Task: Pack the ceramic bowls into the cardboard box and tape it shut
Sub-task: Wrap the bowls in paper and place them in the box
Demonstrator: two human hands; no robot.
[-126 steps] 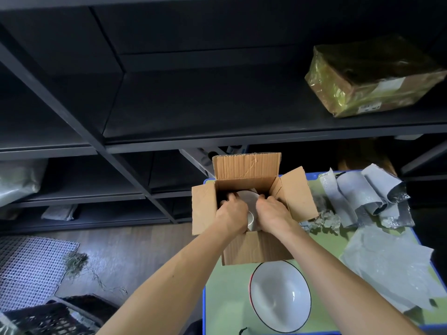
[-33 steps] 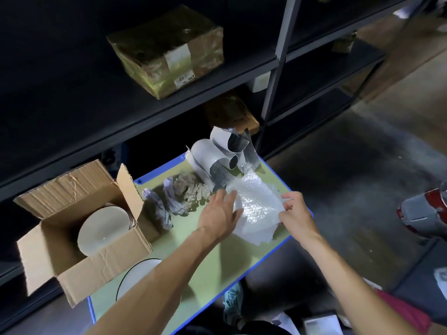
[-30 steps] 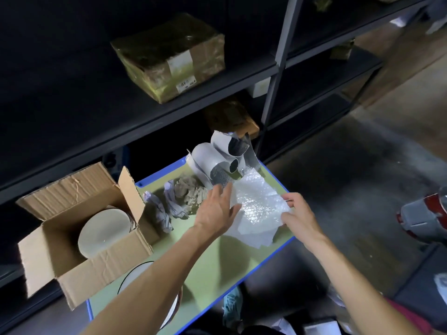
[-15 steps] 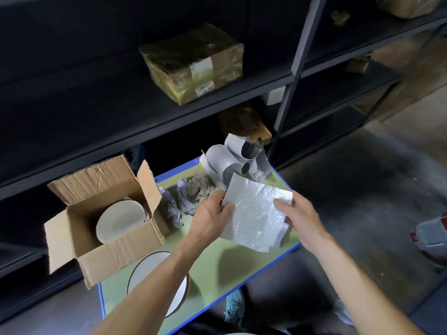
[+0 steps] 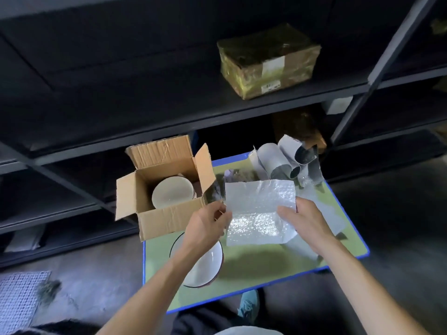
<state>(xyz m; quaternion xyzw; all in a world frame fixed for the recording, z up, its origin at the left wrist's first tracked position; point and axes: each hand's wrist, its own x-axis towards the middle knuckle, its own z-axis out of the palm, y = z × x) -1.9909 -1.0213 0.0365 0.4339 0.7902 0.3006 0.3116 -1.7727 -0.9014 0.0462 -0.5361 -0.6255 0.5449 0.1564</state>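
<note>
While your left hand (image 5: 208,223) and right hand (image 5: 302,221) pinch the silvery bubble-wrap sheet (image 5: 260,209) spread at centre frame, it is probably meant as padding. A white ceramic bowl (image 5: 172,195) sits in the open brown cardboard box (image 5: 159,218).

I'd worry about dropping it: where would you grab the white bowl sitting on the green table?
Probably its rim, from above on the right side. The bowl sits upright, mouth up, so the thin rim is free there; a forearm crosses its left part and the cardboard box crowds the far edge.
</note>
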